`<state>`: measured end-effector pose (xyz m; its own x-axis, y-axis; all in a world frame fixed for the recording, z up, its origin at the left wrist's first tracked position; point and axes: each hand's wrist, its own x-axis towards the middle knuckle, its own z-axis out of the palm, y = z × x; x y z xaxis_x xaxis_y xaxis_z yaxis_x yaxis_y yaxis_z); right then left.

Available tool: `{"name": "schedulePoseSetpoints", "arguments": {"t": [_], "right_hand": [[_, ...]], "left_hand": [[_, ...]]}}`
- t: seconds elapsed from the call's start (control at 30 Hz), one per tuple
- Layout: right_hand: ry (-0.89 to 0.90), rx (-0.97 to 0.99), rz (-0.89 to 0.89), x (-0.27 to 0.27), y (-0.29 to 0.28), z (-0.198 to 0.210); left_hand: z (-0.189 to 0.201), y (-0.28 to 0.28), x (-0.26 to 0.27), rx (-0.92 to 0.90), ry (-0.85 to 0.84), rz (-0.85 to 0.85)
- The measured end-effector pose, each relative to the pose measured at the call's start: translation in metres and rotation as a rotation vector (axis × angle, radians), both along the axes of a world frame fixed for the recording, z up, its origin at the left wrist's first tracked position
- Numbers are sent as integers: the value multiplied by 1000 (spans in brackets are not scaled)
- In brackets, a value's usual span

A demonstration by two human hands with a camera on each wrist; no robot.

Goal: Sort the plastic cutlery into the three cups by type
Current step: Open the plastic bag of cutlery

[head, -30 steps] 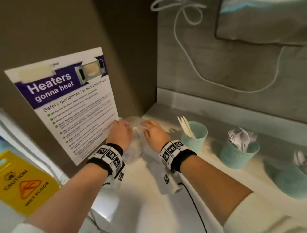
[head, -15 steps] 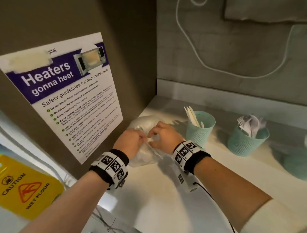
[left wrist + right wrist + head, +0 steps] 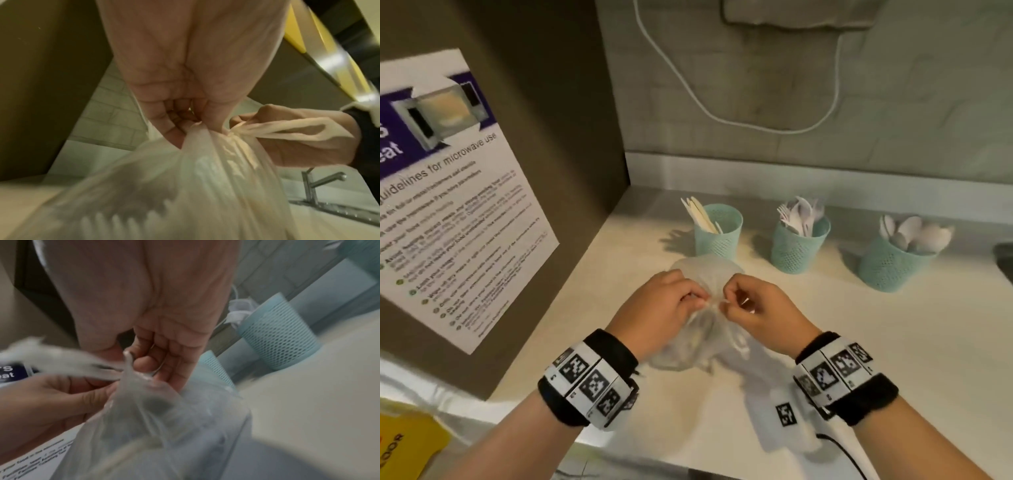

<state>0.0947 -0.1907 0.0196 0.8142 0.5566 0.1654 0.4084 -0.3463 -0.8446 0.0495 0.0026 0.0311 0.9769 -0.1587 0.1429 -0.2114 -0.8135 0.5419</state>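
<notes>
A thin clear plastic bag (image 3: pixel 702 339) lies on the white counter (image 3: pixel 893 342), gathered at its neck. My left hand (image 3: pixel 664 311) and right hand (image 3: pixel 753 305) both pinch the bunched neck from either side. The left wrist view shows my left hand (image 3: pixel 185 123) gripping the gathered bag (image 3: pixel 205 170), with a fork's tines dimly showing through the film. In the right wrist view my right hand (image 3: pixel 152 363) pinches the twisted top of the bag (image 3: pixel 156 418). Behind stand three teal mesh cups: knives (image 3: pixel 719 229), forks (image 3: pixel 799 240), spoons (image 3: pixel 893 260).
A brown cabinet side with a microwave safety poster (image 3: pixel 458 219) walls off the left. A white cable (image 3: pixel 722 113) hangs on the tiled wall behind. A sink edge (image 3: pixel 1003 257) sits at the far right, with a tap (image 3: pixel 314 183) in the left wrist view. A yellow wet-floor sign (image 3: pixel 407 442) is at lower left.
Both hands with the bag have drawn away from the poster corner toward the counter's middle, in front of the knife cup. The fingers have closed in on the bag's neck.
</notes>
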Motion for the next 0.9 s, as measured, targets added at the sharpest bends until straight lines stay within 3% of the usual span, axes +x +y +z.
{"name": "schedulePoseSetpoints", "arguments": {"t": [0.1,0.2,0.43,0.63,0.77,0.9], "right_hand": [[-16,82,-168,-7,-13,2],[-71,6,-262,-8,-19,8],[217,225,-190,-3,-34,20],[41,103,-236,7,-28,17],[119,183,-114,8,-27,19],[148,260,-173,7,-30,20]], "left_hand": [[3,-18,6,-36,-43,-2],[5,-29,14,-32,-92,-13],[11,-33,25,7,-156,-10],[5,-37,26,46,-134,-43],[4,-32,27,51,-132,-27],[4,-24,31,18,-102,46]]}}
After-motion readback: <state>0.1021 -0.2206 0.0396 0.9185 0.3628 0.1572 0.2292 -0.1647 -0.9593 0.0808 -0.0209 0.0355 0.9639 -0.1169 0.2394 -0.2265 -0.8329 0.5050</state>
